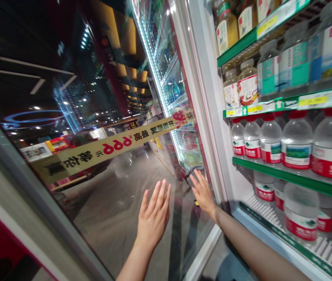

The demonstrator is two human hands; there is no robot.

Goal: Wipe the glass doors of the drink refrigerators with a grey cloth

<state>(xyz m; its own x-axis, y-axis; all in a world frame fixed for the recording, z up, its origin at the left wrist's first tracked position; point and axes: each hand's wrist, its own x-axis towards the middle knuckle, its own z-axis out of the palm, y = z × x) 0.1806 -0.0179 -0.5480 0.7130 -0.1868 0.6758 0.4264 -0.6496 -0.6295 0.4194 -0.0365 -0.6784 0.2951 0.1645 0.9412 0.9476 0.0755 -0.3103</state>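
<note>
A glass cooler door (119, 218) with a printed strip (154, 134) across it stands open in front of me. My left hand (155, 210) is held up by the lower part of the glass, fingers stretched and holding nothing. Whether it touches the pane I cannot tell. Further right, my right hand (202, 191) lies with spread fingers against the glass near the door's white edge. Under its fingertips is a dark grey, cloth-like thing (189, 171), partly covered by the hand.
To the right, cooler shelves hold several water bottles (296, 146) with red caps, soda bottles (294, 62) and tea bottles (226, 31). Green shelf edges (288, 177) stick out near my right forearm. The door's frame (37, 203) runs along the left.
</note>
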